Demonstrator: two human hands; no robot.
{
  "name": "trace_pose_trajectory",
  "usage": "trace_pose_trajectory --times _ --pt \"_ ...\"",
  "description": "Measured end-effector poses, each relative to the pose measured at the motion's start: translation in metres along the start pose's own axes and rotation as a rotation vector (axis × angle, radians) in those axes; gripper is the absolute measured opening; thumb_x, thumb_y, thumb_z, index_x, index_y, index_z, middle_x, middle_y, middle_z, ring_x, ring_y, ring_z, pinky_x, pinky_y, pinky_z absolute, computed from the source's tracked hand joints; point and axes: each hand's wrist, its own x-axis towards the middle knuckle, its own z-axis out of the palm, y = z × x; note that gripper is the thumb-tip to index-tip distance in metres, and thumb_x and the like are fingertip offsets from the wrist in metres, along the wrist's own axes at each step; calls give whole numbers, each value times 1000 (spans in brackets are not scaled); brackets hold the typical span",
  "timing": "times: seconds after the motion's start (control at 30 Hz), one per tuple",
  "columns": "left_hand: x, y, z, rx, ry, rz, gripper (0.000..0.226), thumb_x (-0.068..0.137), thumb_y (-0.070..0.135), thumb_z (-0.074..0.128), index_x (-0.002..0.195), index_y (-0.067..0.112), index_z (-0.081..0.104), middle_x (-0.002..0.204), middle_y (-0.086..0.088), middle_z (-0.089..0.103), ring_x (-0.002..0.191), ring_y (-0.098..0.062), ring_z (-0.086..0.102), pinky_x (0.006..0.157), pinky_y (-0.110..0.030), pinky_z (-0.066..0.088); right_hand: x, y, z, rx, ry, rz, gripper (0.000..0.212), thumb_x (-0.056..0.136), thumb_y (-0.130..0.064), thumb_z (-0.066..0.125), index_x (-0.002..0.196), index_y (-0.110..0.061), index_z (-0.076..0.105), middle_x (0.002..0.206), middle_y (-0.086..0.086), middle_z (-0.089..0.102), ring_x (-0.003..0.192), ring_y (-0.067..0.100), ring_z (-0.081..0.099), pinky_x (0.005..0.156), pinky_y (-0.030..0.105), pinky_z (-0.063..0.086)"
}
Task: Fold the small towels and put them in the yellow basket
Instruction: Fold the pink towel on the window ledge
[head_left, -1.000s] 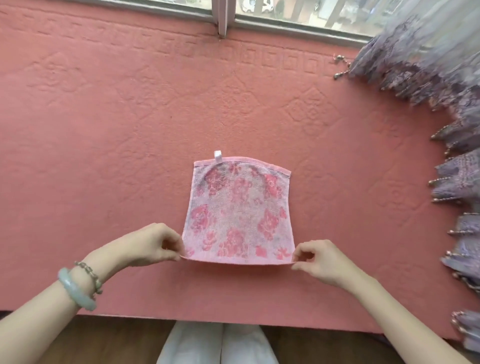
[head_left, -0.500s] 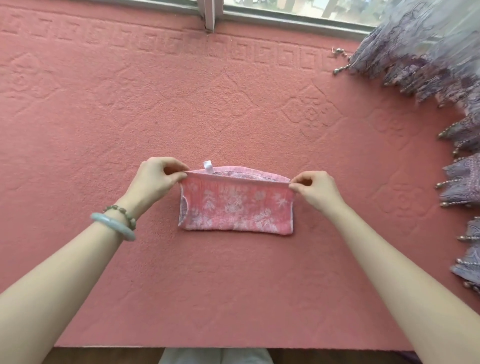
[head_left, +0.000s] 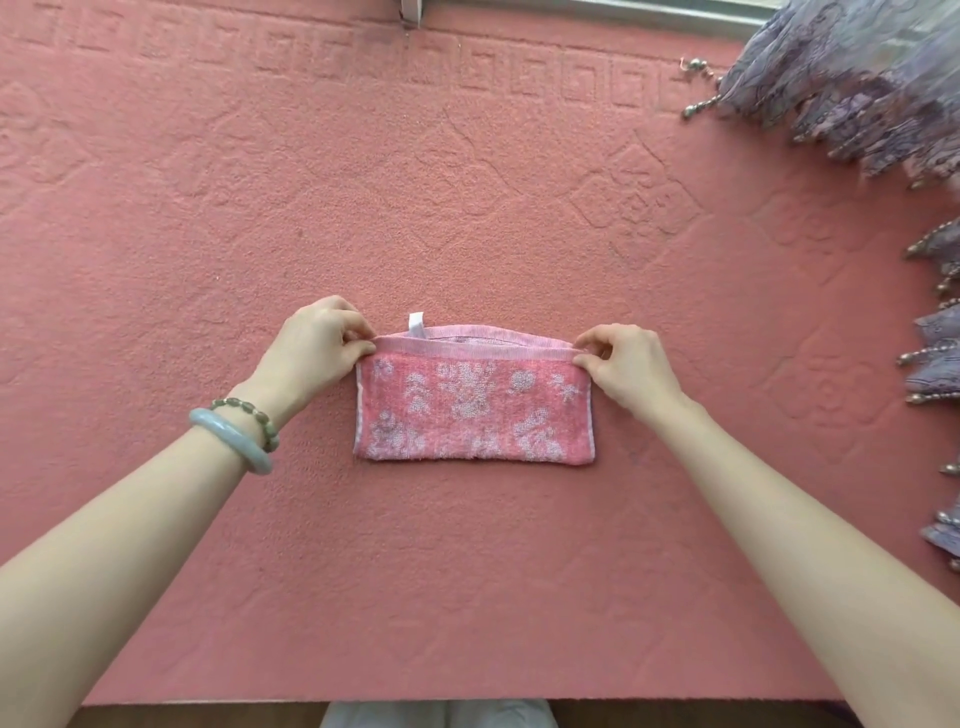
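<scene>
Pink floral towel (head_left: 475, 410) sits dead centre of the view, just toward 6 o'clock, lying flat on the pink embossed cover (head_left: 467, 156). It's folded in half. The crease is along the 6 o'clock edge and the two hemmed edges are stacked at the 12 o'clock edge. A white hang loop (head_left: 416, 325) pokes out at about 11 o'clock of the towel.

The key relation is that the long axis runs 9 to 3, straight across in front of me, with the short ends at 9 and 3.

My left hand (head_left: 317, 348) pinches the 10 o'clock corner of the towel, thumb and fingers closed on the hem. My right hand (head_left: 626, 366) pinches the 2 o'clock corner the same way. Both hands are gripping and neither is free. Each hand is on its own end, so neither is nearer. It's symmetric.

My judgement is that the next fold goes along the long axis, one short end carried over the other, either 3 to 9 or 9 to 3. One hand would carry while the other pins. The layers may slip at the 12 o'clock edge if a pinch lets go early.

The yellow basket is not in view, so I can't say which way it lies. There's a jade bangle (head_left: 228, 441) and a bead bracelet (head_left: 249, 415) on my left wrist. Purple fringed fabric (head_left: 857, 78) is at 1 to 3 o'clock, well apart from the towel.
</scene>
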Motion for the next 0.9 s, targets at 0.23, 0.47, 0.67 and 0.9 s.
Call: trace_pose_trajectory --times 0.23,0.47,0.67,0.9 --pt "-9 2 -11 -50 -86 -9 7 80 14 70 79 14 63 78 3 63 77 -16 59 73 -29 48 -8 -6 -6 29 -14 -74 4 75 -9 64 77 -13 63 76 0 59 76 17 55 73 28 42" --pt "-26 9 -58 -198 -33 50 24 76 11 75 83 32 65 79 10 67 73 6 62 76 -12 50 -25 -25 -62 195 63 -144 19 81 -10 67 98 -19 70 82 -7 66 75 8 58 70 7 41" --pt "-37 26 -97 -209 158 199 18 78 11 74 88 25 69 76 18 66 75 4 59 75 -11 46 -39 -44 -101 117 201 -251 14 78 -10 71 91 -14 74 83 -5 62 78 13 55 72 8 35" --pt "-71 36 -111 -336 84 195 25 78 4 71 76 29 69 81 19 70 72 3 63 75 -12 49 -71 -49 -119 314 45 -204 12 78 -11 72 80 -22 70 82 -4 71 76 7 64 76 16 47"
